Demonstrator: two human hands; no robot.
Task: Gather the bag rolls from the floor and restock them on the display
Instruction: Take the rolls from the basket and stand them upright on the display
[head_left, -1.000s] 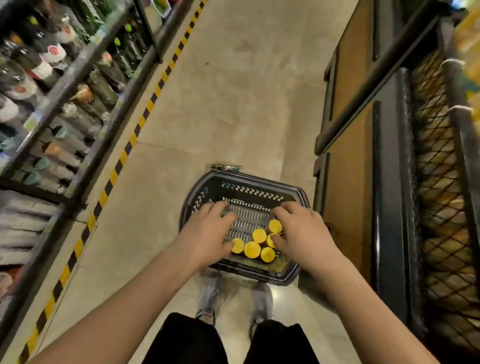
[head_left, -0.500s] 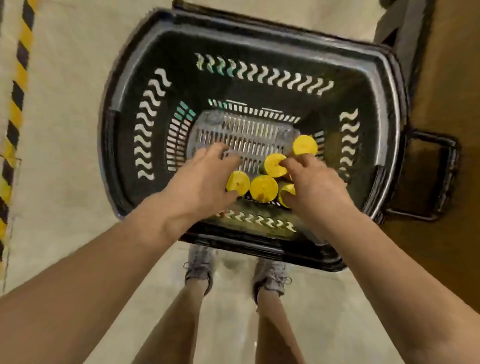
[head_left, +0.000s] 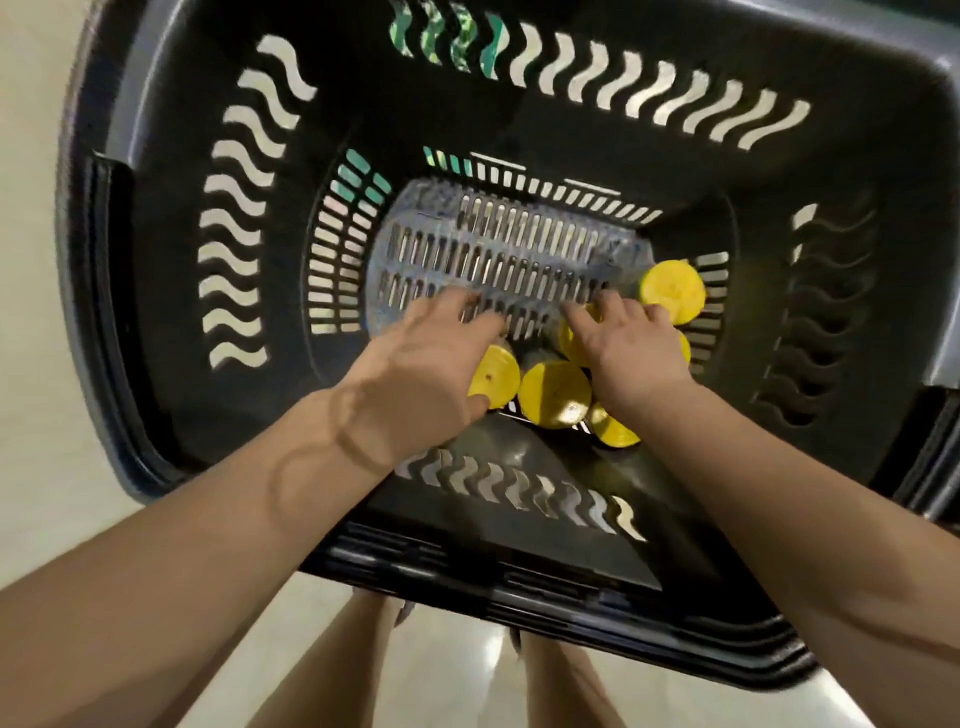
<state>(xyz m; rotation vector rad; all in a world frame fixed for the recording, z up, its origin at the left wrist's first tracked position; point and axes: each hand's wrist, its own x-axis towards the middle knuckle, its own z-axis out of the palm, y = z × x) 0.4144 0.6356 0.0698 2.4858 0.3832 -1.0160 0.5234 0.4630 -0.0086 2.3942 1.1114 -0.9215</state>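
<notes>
Several bag rolls with yellow ends lie bunched at the bottom right of a black plastic shopping basket (head_left: 78, 249) that stands on the floor. One roll (head_left: 672, 291) lies apart at the far right, and two more rolls (head_left: 555, 393) point their ends toward me. My left hand (head_left: 426, 364) reaches down over the leftmost roll (head_left: 496, 379), fingers spread and fairly straight, thumb beside its yellow end. My right hand (head_left: 631, 348) lies on top of the middle rolls with its fingers stretched forward, hiding most of one roll. Neither hand visibly grips anything.
The basket has a slotted grey bottom (head_left: 493, 244) and tall walls with wavy cut-outs. A dark handle (head_left: 935, 457) sticks out at its right side. Pale floor (head_left: 31, 364) surrounds it, and my legs (head_left: 332, 670) stand just behind its near edge.
I have bent down a long way, so the basket now fills the view. Both hands have sunk deeper inside, onto the rolls.
</notes>
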